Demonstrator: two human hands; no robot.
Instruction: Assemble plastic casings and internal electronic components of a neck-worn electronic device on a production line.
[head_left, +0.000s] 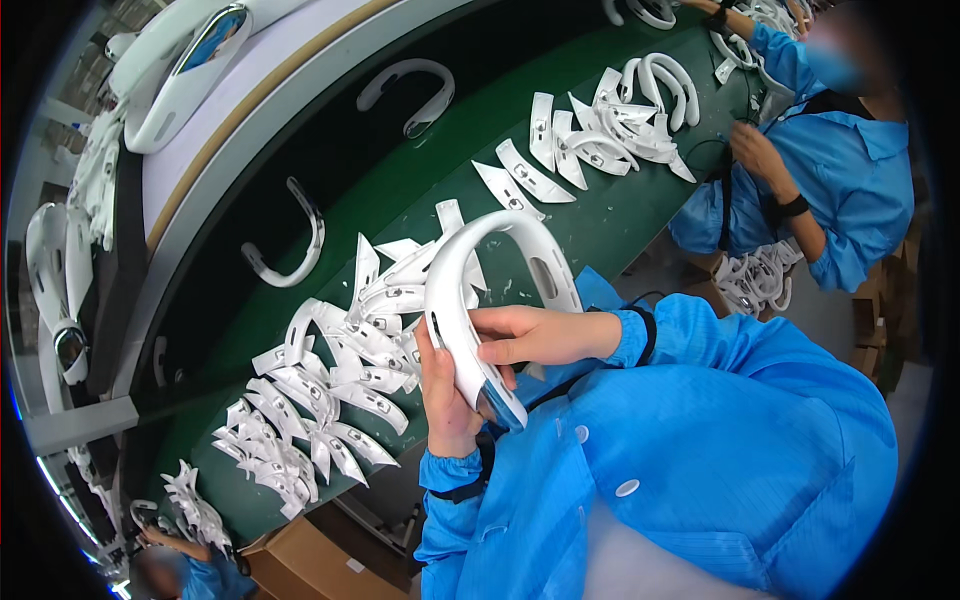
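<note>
In front of my chest I hold a glossy white U-shaped neck fan [452, 300], its curve up and one end, with a shiny bluish patch, pointing down toward me. My left hand [447, 400] cups the near arm of the fan from the left, low down. From the right, my right hand [545, 335] reaches across through the open U and grips the same arm, its thumb on the surface. The far arm shows a long oval opening. Just left of my hands, many curved white shell pieces [375, 350] lie heaped on the green table.
The green work surface [430, 200] runs diagonally. A moving-belt-like dark strip carries another U-shaped piece [415, 85] and a curved piece [300, 240]. More white shells [610, 125] lie far right. A co-worker [830, 190] sits right; a cardboard box [320, 560] stands below the table.
</note>
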